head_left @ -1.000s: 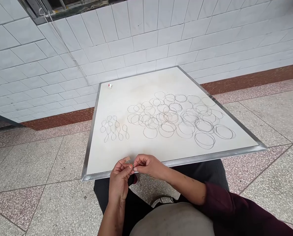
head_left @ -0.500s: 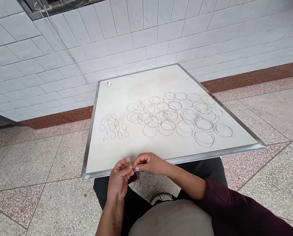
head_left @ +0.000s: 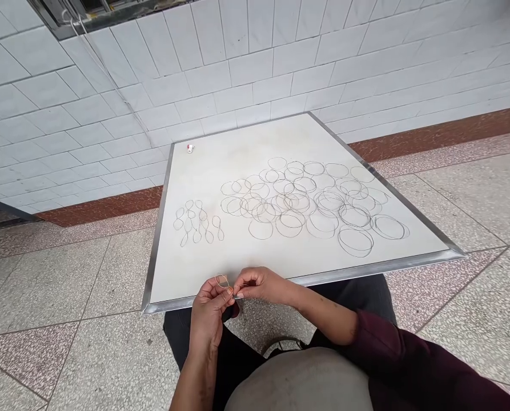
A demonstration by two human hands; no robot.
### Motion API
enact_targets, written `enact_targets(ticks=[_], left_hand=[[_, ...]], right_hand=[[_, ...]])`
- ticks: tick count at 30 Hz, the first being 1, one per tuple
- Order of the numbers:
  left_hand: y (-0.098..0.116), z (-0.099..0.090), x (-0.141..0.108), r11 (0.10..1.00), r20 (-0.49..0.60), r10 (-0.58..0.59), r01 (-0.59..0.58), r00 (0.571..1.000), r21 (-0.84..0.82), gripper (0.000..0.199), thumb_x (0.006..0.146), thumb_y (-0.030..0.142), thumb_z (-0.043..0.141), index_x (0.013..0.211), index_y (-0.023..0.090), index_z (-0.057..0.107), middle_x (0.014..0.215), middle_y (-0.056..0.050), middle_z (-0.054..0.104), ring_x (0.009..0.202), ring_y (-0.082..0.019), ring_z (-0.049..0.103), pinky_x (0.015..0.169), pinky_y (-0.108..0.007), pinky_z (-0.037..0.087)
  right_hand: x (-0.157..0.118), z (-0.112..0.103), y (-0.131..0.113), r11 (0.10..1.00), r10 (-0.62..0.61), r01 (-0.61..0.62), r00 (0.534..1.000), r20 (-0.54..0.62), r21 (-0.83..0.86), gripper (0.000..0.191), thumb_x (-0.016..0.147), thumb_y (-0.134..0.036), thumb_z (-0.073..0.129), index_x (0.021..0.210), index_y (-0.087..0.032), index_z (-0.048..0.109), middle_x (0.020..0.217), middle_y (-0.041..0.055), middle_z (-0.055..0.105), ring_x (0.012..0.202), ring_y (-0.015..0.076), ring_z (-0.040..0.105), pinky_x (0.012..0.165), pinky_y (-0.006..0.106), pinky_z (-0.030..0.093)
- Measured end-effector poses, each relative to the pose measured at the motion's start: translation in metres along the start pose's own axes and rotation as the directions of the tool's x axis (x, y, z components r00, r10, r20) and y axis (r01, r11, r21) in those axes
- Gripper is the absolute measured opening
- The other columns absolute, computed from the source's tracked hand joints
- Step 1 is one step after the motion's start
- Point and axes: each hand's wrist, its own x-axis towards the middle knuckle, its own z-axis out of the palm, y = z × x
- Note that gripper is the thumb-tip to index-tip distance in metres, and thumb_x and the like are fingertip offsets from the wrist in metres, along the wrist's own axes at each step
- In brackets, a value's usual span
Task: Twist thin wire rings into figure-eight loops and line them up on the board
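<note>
Over the table's near edge, my left hand [head_left: 209, 302] pinches a thin wire loop [head_left: 221, 276], whose curved end stands up past the fingers. My right hand [head_left: 257, 282] is closed on the same wire, its fingertips almost touching the left ones. Many thin wire rings [head_left: 292, 223] lie overlapping across the middle and right of the white table [head_left: 237, 142]. At the table's left lie several small wire figure-eights [head_left: 218, 228]. A small tan patch shows beside the loop; what it is cannot be made out.
A small white and red object [head_left: 190, 148] sits at the table's far left corner. Behind the table stands a white tiled wall [head_left: 220, 74] with a cord [head_left: 113, 83] hanging down. A metal rim [head_left: 378, 267] edges the table, above my legs.
The wire loop's curved end shows more openly above my left fingers. Both hands have shifted very slightly to the right and keep their hold. The rings and figure-eights lie unchanged.
</note>
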Motion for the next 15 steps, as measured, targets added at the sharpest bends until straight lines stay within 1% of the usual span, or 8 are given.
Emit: enact_targets(ticks=[2,4,7,10,13,15], left_hand=[[0.001,0.001,-0.001,0.999,-0.010,0.031,-0.031,0.999,0.021,0.038,0.054,0.022,0.087,0.087,0.016,0.069,0.067,0.001,0.068,0.060,-0.010,0.061,0.063,-0.023,0.049],[0.002,0.002,-0.003,0.997,-0.026,0.062,-0.061,0.998,0.049,0.038,0.056,0.024,0.087,0.088,0.016,0.069,0.069,0.001,0.068,0.062,-0.011,0.060,0.062,-0.022,0.048],[0.002,0.005,-0.005,0.991,-0.047,0.099,-0.094,0.994,0.094,0.039,0.058,0.025,0.086,0.091,0.017,0.069,0.071,0.001,0.069,0.065,-0.012,0.062,0.060,-0.022,0.047],[0.001,0.007,-0.007,0.980,-0.064,0.138,-0.127,0.988,0.150,0.041,0.060,0.027,0.085,0.096,0.018,0.068,0.073,0.000,0.069,0.070,-0.015,0.064,0.062,-0.024,0.048],[-0.004,0.008,-0.006,0.972,-0.042,0.174,-0.165,0.984,0.170,0.045,0.063,0.027,0.083,0.104,0.018,0.067,0.075,0.000,0.069,0.073,-0.016,0.065,0.068,-0.027,0.051],[-0.008,0.008,-0.004,0.966,-0.031,0.205,-0.197,0.978,0.168,0.049,0.066,0.027,0.082,0.111,0.019,0.066,0.075,0.001,0.068,0.072,-0.015,0.064,0.073,-0.029,0.052]], right_hand=[[0.000,0.001,0.000,0.999,0.006,-0.005,1.000,-0.021,0.052,0.027,0.075,-0.040,0.075,0.088,-0.017,0.069,0.085,0.0020,0.068,0.080,0.0156,0.063,0.075,0.030,0.050],[0.000,0.003,0.000,0.999,0.005,-0.001,0.998,-0.068,0.051,0.027,0.077,-0.040,0.073,0.088,-0.017,0.068,0.080,0.0002,0.066,0.076,0.0136,0.060,0.074,0.028,0.048],[0.000,0.005,-0.003,0.998,-0.043,0.036,0.990,-0.136,-0.047,0.023,0.083,-0.040,0.067,0.085,-0.017,0.066,0.073,-0.0022,0.060,0.069,0.0115,0.054,0.069,0.026,0.044],[0.000,0.010,-0.005,0.986,-0.100,0.074,0.980,-0.171,-0.151,0.019,0.086,-0.036,0.063,0.084,-0.017,0.064,0.072,-0.0026,0.060,0.068,0.0116,0.053,0.067,0.025,0.042],[-0.001,0.015,-0.005,0.962,-0.143,0.084,0.965,-0.218,-0.260,0.015,0.088,-0.032,0.058,0.085,-0.018,0.064,0.073,-0.0023,0.060,0.068,0.0118,0.052,0.066,0.025,0.041],[-0.002,0.018,-0.002,0.949,-0.165,0.084,0.953,-0.252,-0.303,0.015,0.090,-0.031,0.056,0.085,-0.019,0.063,0.075,-0.0018,0.061,0.068,0.0124,0.052,0.065,0.025,0.041]])
